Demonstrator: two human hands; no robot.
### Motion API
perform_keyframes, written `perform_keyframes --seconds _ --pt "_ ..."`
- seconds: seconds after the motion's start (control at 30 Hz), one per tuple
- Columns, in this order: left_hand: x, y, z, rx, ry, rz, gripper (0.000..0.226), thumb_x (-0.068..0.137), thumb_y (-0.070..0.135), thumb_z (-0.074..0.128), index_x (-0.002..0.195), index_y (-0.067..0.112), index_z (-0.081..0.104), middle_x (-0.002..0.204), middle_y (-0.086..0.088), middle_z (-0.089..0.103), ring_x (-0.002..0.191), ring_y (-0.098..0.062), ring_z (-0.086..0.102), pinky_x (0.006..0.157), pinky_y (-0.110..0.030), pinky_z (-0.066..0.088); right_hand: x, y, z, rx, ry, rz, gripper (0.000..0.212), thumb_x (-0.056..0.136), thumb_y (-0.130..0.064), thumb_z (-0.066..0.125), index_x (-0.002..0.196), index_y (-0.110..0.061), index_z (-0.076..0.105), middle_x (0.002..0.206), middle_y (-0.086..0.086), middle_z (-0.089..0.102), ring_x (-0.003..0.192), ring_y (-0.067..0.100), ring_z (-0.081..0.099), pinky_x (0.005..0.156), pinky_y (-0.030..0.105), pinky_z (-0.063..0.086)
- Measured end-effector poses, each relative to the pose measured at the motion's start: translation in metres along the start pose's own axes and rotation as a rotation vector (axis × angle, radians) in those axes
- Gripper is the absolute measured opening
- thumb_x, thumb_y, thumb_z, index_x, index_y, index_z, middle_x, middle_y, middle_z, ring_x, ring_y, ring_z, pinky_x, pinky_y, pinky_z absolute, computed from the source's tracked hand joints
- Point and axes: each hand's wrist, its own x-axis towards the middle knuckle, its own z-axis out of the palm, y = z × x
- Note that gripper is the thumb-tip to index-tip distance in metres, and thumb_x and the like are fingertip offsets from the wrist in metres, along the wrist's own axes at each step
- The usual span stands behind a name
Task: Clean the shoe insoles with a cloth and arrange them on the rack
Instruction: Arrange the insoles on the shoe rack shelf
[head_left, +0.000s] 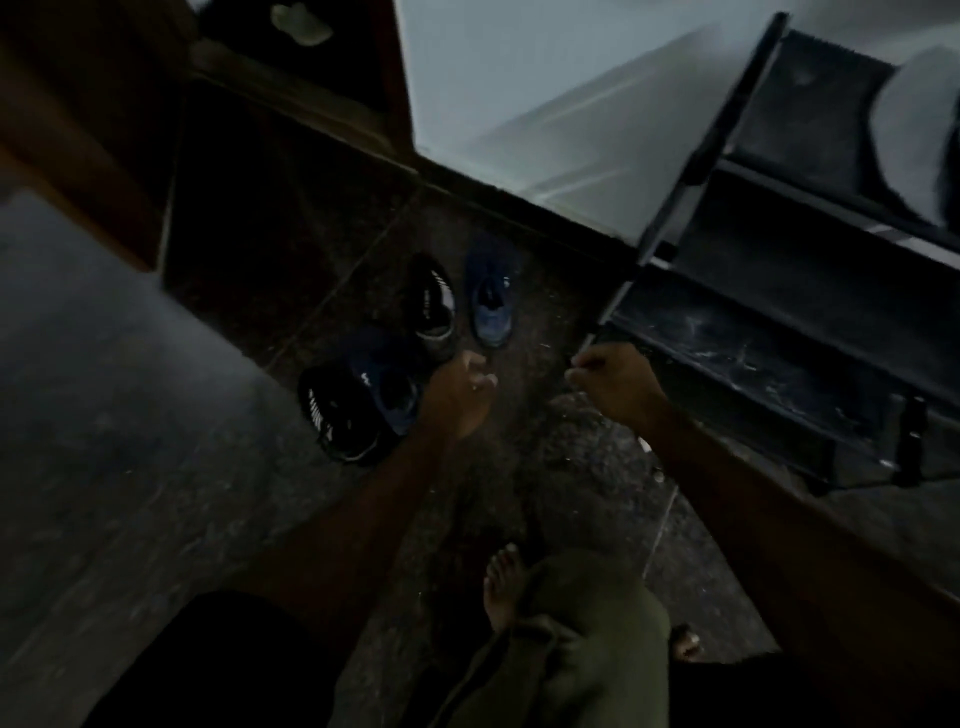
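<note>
The left grip (460, 389) hangs with fingers loosely curled, holding nothing, just beside the near blue shoe (387, 387). The right grip (615, 384) looks curled too; whether it pinches anything I cannot tell. No insoles or cloth show; the insoles are presumably inside the four shoes on the floor (545, 415), left of the rack (753, 332). They should be light and floppy; best pinched at the heel.

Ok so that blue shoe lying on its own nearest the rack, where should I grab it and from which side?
Take the lone blue shoe by the rim of its opening, which faces up with a dark gap for fingers. Its near end points toward you, so come from above and from your side. The left hand looks closest. The shoe rack stands on the right, so avoid reaching from there. The picture is dim and blurred, so this is a guess.
</note>
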Motion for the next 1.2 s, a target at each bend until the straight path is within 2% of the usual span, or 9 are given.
perform_keyframes --seconds 0.07,0.2,0.27,0.33,0.47,0.67,0.83,1.07,1.2 --pt "0.000 -0.015 -0.019 -0.003 0.027 -0.045 0.034 0.097 0.026 0.055 0.128 0.011 0.052 0.115 -0.007 0.059 0.098 -0.021 0.059 0.065 -0.021 0.048 0.006 -0.022 0.017 0.023 -0.014 -0.035 0.016 0.087 -0.016 0.070 0.097 -0.003 0.072 0.096 0.012 0.071 0.087 0.019 0.064 0.078 0.028 0.047" --pt "-0.002 -0.039 -0.041 0.031 0.075 -0.097 0.036 0.096 0.028 0.055 0.128 0.012 0.052 0.118 -0.009 0.061 0.106 -0.024 0.059 0.084 -0.030 0.047 0.024 -0.045 0.049 0.027 -0.032 -0.113 0.020 0.084 -0.016 0.074 0.098 -0.002 0.073 0.097 0.017 0.072 0.092 0.021 0.068 0.085 0.032 0.052" --pt "0.000 -0.050 -0.042 0.037 0.098 -0.130 0.036 0.096 0.027 0.055 0.128 0.011 0.052 0.117 -0.010 0.062 0.106 -0.025 0.059 0.087 -0.033 0.047 0.034 -0.048 0.062 0.049 -0.066 -0.160 0.022 0.085 -0.009 0.072 0.098 0.009 0.070 0.098 0.024 0.070 0.082 0.010 0.068 0.076 0.020 0.050" --pt "0.004 -0.058 -0.041 0.051 0.132 -0.152 0.035 0.096 0.028 0.055 0.127 0.012 0.052 0.118 -0.010 0.063 0.105 -0.025 0.060 0.089 -0.034 0.049 0.044 -0.043 0.074 0.048 -0.112 -0.202 0.023 0.087 -0.003 0.068 0.096 0.017 0.066 0.099 0.031 0.067 0.085 0.021 0.069 0.067 0.021 0.043" --pt "0.020 -0.071 -0.024 0.047 0.117 -0.236 0.038 0.096 0.026 0.055 0.130 0.011 0.050 0.117 -0.009 0.062 0.097 -0.019 0.058 0.081 -0.026 0.042 0.072 -0.018 0.094 -0.034 -0.198 -0.188 0.022 0.088 -0.011 0.067 0.105 0.004 0.068 0.108 0.022 0.067 0.103 0.034 0.062 0.087 0.031 0.047" --pt "0.046 -0.083 0.022 0.086 0.092 -0.226 0.038 0.095 0.029 0.055 0.128 0.010 0.050 0.113 -0.009 0.065 0.105 -0.026 0.061 0.088 -0.033 0.049 0.103 0.035 0.121 0.038 -0.192 -0.178 0.014 0.082 -0.005 0.073 0.092 0.005 0.070 0.095 0.020 0.069 0.091 0.025 0.063 0.084 0.036 0.050" --pt "0.066 -0.096 0.046 0.084 0.053 -0.258 0.041 0.095 0.031 0.054 0.131 0.012 0.047 0.119 -0.007 0.060 0.107 -0.025 0.059 0.091 -0.036 0.049 0.116 0.071 0.139 0.002 -0.226 -0.203 0.016 0.083 -0.002 0.070 0.096 0.007 0.066 0.091 0.016 0.065 0.087 0.022 0.059 0.071 0.019 0.040" --pt "0.085 -0.157 0.053 0.267 0.108 -0.285 0.035 0.093 0.028 0.056 0.124 0.012 0.055 0.120 -0.012 0.061 0.110 -0.031 0.059 0.092 -0.038 0.048 0.146 0.086 0.172 -0.233 -0.192 -0.343 0.020 0.089 -0.012 0.064 0.102 0.003 0.065 0.098 0.019 0.064 0.096 0.030 0.062 0.085 0.031 0.044" --pt "0.115 -0.180 0.041 0.413 0.101 -0.248 0.044 0.094 0.032 0.053 0.135 0.018 0.044 0.138 -0.010 0.041 0.122 -0.031 0.049 0.095 -0.040 0.043 0.181 0.085 0.196 -0.381 -0.140 -0.575 0.034 0.090 -0.011 0.047 0.073 0.010 0.067 0.068 0.023 0.065 0.060 0.039 0.068 0.056 0.044 0.057"
